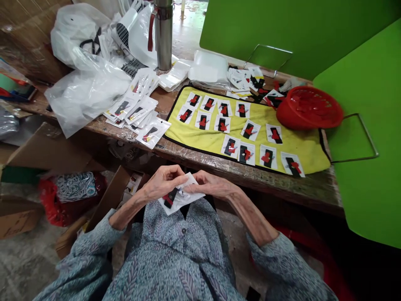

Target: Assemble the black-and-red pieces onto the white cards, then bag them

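Above my lap I hold a small white packet [175, 205] with a black and red item showing on its lower left part. My left hand [167, 180] grips its upper left side between thumb and fingers. On the other side, my right hand [208, 184] pinches the packet near its top right corner. The fingers partly cover it, so I cannot tell whether the packet is sealed. Beyond my hands, a yellow cloth [197, 140] on the bench carries several white cards, each with a black and red piece on it. Left of it lies a pile of white packets [152, 133].
A red basket [308, 108] sits tilted at the cloth's right end. Green panels [257, 31] with wire handles border the bench. A steel flask [164, 35], plastic bags [90, 79] and a clear tray [208, 67] stand behind. Cardboard boxes [59, 152] are at lower left.
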Motion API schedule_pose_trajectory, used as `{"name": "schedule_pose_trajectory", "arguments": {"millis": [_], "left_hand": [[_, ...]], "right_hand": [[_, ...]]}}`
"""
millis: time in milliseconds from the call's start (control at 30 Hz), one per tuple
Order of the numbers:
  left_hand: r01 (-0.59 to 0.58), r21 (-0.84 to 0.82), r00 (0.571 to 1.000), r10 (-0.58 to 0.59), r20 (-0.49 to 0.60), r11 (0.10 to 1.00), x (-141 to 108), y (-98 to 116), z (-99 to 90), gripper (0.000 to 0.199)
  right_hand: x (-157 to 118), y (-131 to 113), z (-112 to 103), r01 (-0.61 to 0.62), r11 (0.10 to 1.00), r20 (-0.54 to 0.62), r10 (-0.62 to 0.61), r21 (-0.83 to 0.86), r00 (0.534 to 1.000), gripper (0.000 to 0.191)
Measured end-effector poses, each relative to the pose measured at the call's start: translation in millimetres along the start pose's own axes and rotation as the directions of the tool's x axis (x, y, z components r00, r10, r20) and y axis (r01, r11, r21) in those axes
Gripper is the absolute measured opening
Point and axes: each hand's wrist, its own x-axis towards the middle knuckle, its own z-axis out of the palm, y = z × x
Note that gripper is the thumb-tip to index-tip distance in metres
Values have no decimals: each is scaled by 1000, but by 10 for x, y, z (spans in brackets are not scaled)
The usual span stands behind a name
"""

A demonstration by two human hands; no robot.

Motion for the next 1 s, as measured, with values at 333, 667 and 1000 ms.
{"name": "schedule_pose_trajectory", "arguments": {"millis": [333, 667, 1000], "left_hand": [[-17, -110, 962, -14, -271, 994, 65, -35, 20, 42], [-7, -277, 967, -64, -248, 961, 82, 56, 31, 44], [-154, 71, 876, 169, -452, 986, 207, 370, -490, 40]], "right_hand": [[-62, -22, -14, 81, 996, -327, -63, 40, 943, 45], [12, -113, 121, 142, 985, -436, -172, -101, 883, 37], [500, -498, -26, 188, 923, -434, -328, -336, 839, 33]]}}
